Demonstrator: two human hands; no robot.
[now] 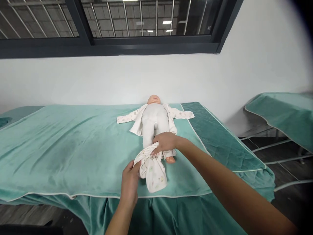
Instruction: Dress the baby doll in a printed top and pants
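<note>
I see the baby doll [155,114] lying head away, feet toward my left hand [132,178] and right hand [166,143], both closed on printed pants [155,173].

we cannot see one foot of the doll [154,112], hidden behind the cloth [156,178]; the top edge cuts off the window [151,49], the right edge a green cover [290,112].

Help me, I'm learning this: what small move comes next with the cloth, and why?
Probably spread the bunched patterned cloth between the left hand and right hand: both grip it in folds, and one of the doll's feet is hidden there, while the other foot shows.
</note>
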